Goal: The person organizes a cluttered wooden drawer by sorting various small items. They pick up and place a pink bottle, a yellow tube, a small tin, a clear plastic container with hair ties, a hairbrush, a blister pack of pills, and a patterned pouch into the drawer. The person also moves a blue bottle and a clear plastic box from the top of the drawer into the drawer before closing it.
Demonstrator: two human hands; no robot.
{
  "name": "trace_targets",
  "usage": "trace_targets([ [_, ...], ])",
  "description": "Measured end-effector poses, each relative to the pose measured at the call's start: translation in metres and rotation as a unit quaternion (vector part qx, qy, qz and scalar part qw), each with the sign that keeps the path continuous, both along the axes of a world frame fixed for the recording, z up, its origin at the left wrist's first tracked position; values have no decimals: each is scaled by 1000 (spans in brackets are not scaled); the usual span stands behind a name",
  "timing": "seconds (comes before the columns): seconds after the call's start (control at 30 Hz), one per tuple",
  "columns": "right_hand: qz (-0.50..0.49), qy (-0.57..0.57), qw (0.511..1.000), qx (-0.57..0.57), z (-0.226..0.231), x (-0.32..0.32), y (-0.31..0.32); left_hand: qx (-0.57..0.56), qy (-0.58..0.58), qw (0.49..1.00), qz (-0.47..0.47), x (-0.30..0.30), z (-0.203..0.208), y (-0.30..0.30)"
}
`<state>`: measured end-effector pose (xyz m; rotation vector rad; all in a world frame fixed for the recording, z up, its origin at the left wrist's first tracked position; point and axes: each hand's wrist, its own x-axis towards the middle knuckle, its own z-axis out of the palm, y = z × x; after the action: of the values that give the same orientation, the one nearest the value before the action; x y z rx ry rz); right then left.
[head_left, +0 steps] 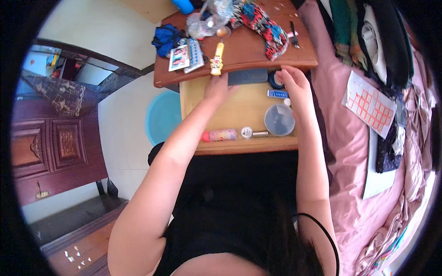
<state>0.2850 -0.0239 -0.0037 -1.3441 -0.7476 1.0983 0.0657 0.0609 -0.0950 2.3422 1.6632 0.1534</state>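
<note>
A pulled-out wooden drawer [239,108] sits before me under a brown tabletop. My left hand [217,88] reaches into its back left part, beside a dark flat case [247,76]; most of its fingers are hidden. Just above that hand, a yellow-handled utensil [216,60] with a round end lies at the table edge. My right hand [294,82] is at the drawer's back right corner, fingers bent and closed, next to a dark round container [275,80]. Below it are a blue-and-white small box [277,94] and a clear round tub [279,119].
Near the drawer front lie a pink bottle [221,135] and a white round-topped item [247,132]. On the table are patterned cloth [260,25], plastic bags [209,18] and cards [179,58]. A turquoise basin [161,119] stands left; a pink-covered bed [340,152] is right.
</note>
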Motion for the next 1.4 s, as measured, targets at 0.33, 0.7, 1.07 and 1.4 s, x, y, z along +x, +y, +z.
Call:
trace_targets([
  [0.33, 48, 9, 999, -22, 6, -9, -1, 13, 112, 993, 30, 21, 21, -3],
  [0.7, 65, 9, 998, -25, 8, -17, -3, 93, -392, 900, 165, -55, 70, -42],
  [1.07, 143, -11, 989, -29, -5, -32, 0, 55, -510, 796, 322, -85, 107, 20],
  [1.4, 214, 180, 959, -35, 7, -56, -3, -239, -637, 712, 174, -66, 123, -67],
])
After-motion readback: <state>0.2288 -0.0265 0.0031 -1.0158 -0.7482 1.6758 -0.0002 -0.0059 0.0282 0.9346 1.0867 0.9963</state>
